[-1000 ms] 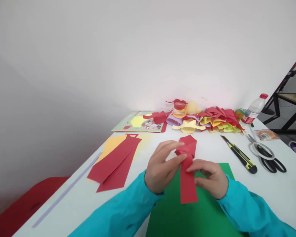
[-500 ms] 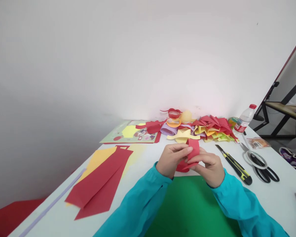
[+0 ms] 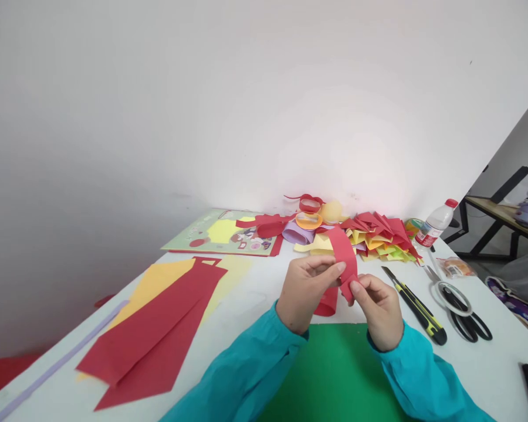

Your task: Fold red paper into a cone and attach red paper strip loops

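Note:
A red paper strip [image 3: 344,251], curved along its length, is held up between both hands. My left hand [image 3: 305,288] pinches its left edge partway down. At the lower end, my right hand [image 3: 381,308] grips the strip with thumb and fingers, where it looks folded. Behind and below the hands, a red paper roll [image 3: 327,303] rests on the white table, partly hidden by my left hand. Under my forearms lies a green mat [image 3: 338,375].
Red paper sheets [image 3: 158,334] lie at left over yellow ones, beside a lilac strip [image 3: 61,364]. A booklet [image 3: 198,234], folded paper pieces [image 3: 381,231] and a bottle [image 3: 437,223] stand along the wall. A utility knife [image 3: 416,305], scissors [image 3: 469,325] and a tape roll [image 3: 453,298] lie at right.
The strip has been opened out from a bent loop, its upper end now standing higher. My right hand has shifted to the strip's lower end. The view has turned slightly.

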Action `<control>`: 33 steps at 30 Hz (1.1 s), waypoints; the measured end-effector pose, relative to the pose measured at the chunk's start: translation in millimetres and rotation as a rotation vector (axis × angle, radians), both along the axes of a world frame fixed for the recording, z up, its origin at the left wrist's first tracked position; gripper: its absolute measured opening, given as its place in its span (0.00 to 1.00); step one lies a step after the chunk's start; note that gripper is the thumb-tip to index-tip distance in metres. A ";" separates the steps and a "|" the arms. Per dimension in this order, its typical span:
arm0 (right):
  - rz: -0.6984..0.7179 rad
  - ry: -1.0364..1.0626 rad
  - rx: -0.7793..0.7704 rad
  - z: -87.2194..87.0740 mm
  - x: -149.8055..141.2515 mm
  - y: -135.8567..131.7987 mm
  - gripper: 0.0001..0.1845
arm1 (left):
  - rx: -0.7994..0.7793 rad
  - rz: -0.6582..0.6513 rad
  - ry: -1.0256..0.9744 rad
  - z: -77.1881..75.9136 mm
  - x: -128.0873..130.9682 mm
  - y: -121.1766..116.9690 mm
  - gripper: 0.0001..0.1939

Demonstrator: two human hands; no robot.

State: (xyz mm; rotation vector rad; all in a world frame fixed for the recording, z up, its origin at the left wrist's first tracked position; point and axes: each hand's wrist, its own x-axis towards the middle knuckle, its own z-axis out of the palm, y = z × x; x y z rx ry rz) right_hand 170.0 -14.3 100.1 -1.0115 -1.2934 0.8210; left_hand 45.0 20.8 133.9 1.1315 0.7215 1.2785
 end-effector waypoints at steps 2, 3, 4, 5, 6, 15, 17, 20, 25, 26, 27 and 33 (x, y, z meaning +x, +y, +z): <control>-0.025 0.003 -0.009 0.6 -0.7 -1.5 0.16 | 0.029 -0.002 0.058 2.2 0.2 -3.1 0.08; -0.040 0.008 -0.018 1.1 -0.9 -2.3 0.16 | 0.046 -0.016 0.079 3.4 0.2 -4.7 0.08; -0.053 0.014 -0.025 1.6 -1.0 -3.0 0.16 | 0.062 -0.042 0.088 4.5 0.2 -6.3 0.08; -0.066 0.020 -0.027 2.3 -0.9 -3.6 0.16 | 0.076 -0.072 0.086 5.3 0.3 -7.8 0.08; -0.078 0.024 -0.025 3.0 -0.6 -4.1 0.16 | 0.088 -0.105 0.074 5.9 0.5 -9.2 0.08; 0.059 -0.005 -0.009 9.7 4.2 -8.6 0.18 | 0.124 0.073 0.083 4.9 -0.1 -9.1 0.07; 0.139 0.005 -0.054 12.8 3.5 -10.9 0.16 | 0.146 0.099 0.088 5.9 -2.0 -7.8 0.07; 0.188 0.033 -0.118 16.7 1.4 -13.1 0.15 | 0.154 0.134 0.096 8.1 -5.0 -7.3 0.07; 0.177 0.032 -0.146 17.5 1.1 -10.6 0.14 | 0.164 0.139 0.081 12.0 -9.1 -9.7 0.06; 0.180 0.022 -0.153 17.4 1.6 -9.7 0.14 | 0.176 0.143 0.078 12.5 -9.7 -10.4 0.06; 0.179 0.008 -0.159 17.3 2.1 -8.8 0.15 | 0.187 0.147 0.075 12.9 -10.1 -11.1 0.05; 0.151 -0.056 -0.145 13.3 3.2 -7.3 0.12 | 0.172 0.081 0.010 11.2 -8.3 -12.2 0.06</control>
